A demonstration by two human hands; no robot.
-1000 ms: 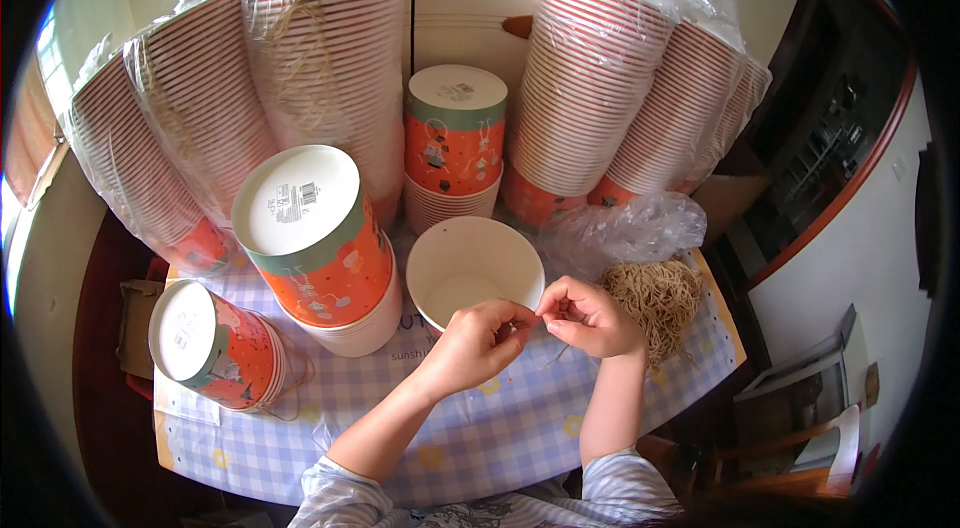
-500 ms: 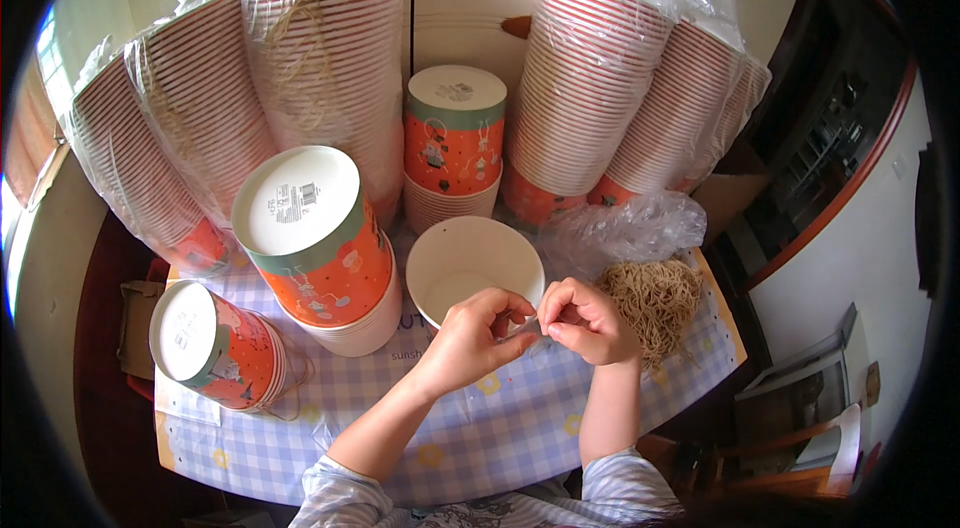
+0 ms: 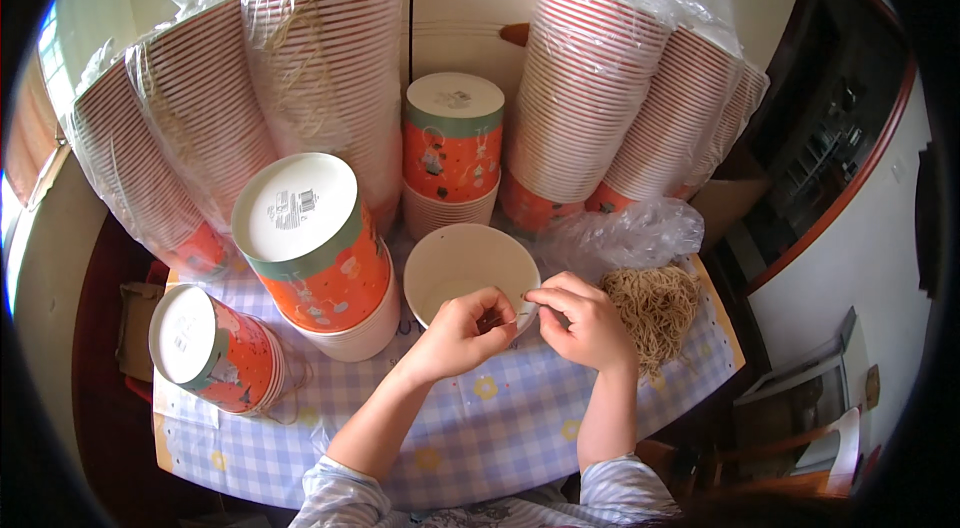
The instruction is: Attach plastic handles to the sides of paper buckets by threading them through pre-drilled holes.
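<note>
Currently, the left hand [image 3: 464,332] curls and the right hand [image 3: 588,322] bends loosely at the near rim of the tub [image 3: 465,271], mouth-up on the tablecloth [image 3: 500,443]; whether either pinches anything, I cannot tell. Uneven pushing could tip or slide the tub.

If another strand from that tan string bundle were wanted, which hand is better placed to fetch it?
Probably the right hand: it is close beside the tan string bundle. The left hand is farther away, with the right hand in between. Whether either holds anything is too small to tell.
</note>
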